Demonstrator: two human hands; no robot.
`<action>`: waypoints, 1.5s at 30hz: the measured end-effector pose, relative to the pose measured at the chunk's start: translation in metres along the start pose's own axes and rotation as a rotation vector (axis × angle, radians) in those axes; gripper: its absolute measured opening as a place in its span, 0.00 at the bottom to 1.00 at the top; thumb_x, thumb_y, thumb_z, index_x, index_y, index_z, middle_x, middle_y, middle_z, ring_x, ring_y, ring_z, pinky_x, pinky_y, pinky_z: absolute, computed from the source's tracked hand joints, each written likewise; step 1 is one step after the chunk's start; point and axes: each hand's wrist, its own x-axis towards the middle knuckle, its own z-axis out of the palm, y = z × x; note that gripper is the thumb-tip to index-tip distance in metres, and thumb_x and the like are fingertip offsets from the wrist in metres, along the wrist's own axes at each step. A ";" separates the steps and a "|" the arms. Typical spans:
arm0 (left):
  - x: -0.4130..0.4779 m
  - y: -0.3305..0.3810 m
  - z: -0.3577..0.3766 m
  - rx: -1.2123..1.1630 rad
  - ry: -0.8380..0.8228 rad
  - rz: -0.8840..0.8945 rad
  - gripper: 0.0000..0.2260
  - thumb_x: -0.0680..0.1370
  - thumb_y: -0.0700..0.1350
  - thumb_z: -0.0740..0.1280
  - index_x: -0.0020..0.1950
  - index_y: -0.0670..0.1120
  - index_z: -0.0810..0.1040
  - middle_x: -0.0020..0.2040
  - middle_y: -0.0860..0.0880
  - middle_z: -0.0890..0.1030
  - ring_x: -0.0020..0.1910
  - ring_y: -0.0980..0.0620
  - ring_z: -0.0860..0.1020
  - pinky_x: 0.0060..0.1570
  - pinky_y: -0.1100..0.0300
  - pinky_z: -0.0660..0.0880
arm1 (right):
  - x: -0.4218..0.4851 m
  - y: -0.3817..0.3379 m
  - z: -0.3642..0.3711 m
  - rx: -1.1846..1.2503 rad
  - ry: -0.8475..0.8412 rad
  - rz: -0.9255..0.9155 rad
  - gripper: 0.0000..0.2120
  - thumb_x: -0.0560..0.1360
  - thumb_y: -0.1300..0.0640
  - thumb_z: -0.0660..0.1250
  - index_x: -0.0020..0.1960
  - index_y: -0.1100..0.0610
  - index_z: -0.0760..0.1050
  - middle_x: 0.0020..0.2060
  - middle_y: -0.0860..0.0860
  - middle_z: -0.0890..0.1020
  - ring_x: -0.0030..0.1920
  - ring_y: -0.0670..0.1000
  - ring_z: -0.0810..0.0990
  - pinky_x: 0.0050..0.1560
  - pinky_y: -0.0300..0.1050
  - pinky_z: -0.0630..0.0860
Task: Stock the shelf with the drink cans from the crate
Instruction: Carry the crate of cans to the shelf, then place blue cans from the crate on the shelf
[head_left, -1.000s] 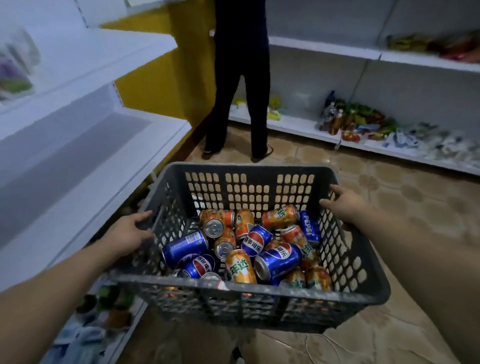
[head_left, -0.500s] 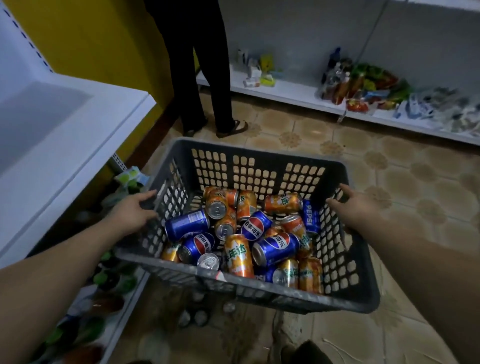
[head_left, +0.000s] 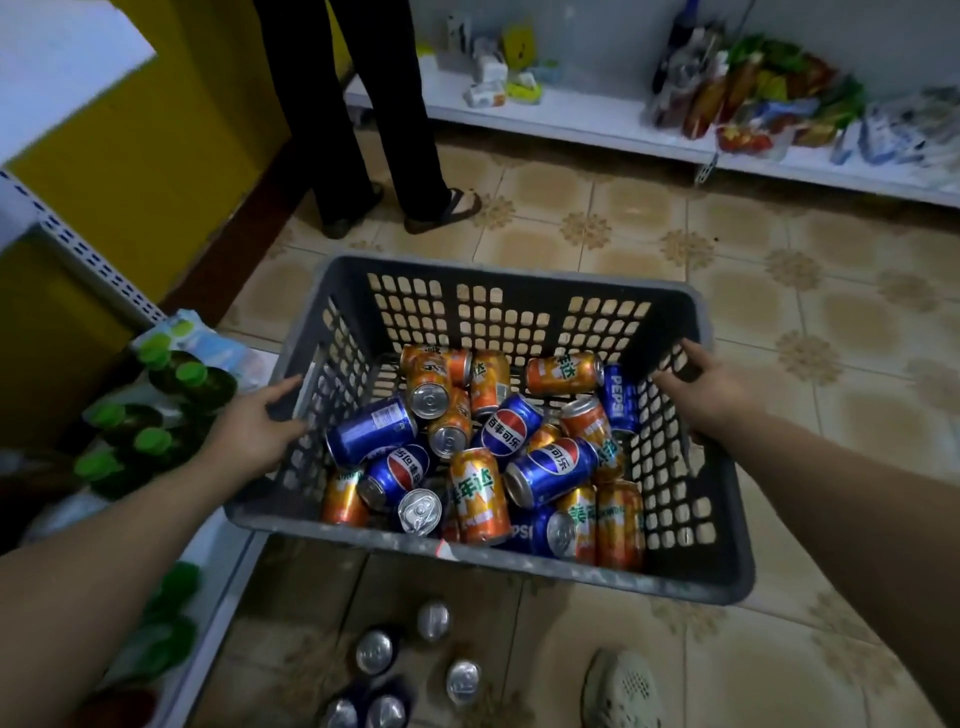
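Grey slotted crate (head_left: 519, 275) sits mid-scene, carried between both hands over tan patterned floor tiles (head_left: 779, 322).

- Left hand (head_left: 254, 431): grips the crate's left wall, about halfway along it. Thumb lies along the rim, pointing far; fingers are curled against the slotted wall. How far they wrap underneath cannot be told.
- Right hand (head_left: 711, 389): grips the right rim, slightly farther along than the left hand. Thumb is over the rim's top and the fingertips are hooked onto the inner face of the wall.
- Drink cans (head_left: 550, 470): a loose heap on the crate floor between the two hands, blue cans and orange cans mixed. Most lie on their sides and a few show silver tops. No finger touches any can; the nearest blue one lies just inside the left wall, near the left fingers.
- Standing cans (head_left: 434, 621): a small group on the tiles, near side of the crate, silver tops up.
- White shelf (head_left: 62, 78): far left, top face bare where visible.
- Green-capped bottles (head_left: 171, 395): low at left, just beside the left forearm.
- Far shelf (head_left: 571, 114): holds snack packets (head_left: 753, 98).
- Second person's dark-trousered legs (head_left: 395, 104): stand beyond the crate.
- Pale shoe (head_left: 621, 691): near edge, right of the standing cans.
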 end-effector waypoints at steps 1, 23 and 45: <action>0.007 -0.011 0.011 -0.002 -0.001 -0.008 0.28 0.74 0.41 0.70 0.73 0.55 0.68 0.63 0.40 0.76 0.47 0.40 0.79 0.42 0.53 0.78 | 0.006 0.003 0.012 0.005 0.003 0.000 0.31 0.78 0.45 0.64 0.77 0.43 0.55 0.67 0.58 0.74 0.58 0.59 0.78 0.54 0.55 0.78; 0.041 -0.153 0.108 0.053 -0.145 0.003 0.29 0.75 0.40 0.70 0.74 0.50 0.66 0.73 0.44 0.68 0.70 0.44 0.68 0.63 0.54 0.66 | 0.030 0.093 0.180 -0.014 -0.106 0.048 0.32 0.77 0.46 0.66 0.76 0.44 0.55 0.67 0.54 0.75 0.49 0.55 0.80 0.38 0.44 0.75; -0.006 -0.081 0.275 0.273 -0.645 0.125 0.31 0.76 0.54 0.68 0.76 0.51 0.61 0.69 0.47 0.60 0.69 0.45 0.64 0.67 0.54 0.65 | 0.004 0.082 0.322 0.584 -0.333 0.508 0.41 0.64 0.45 0.77 0.69 0.54 0.61 0.59 0.57 0.76 0.54 0.61 0.78 0.52 0.60 0.79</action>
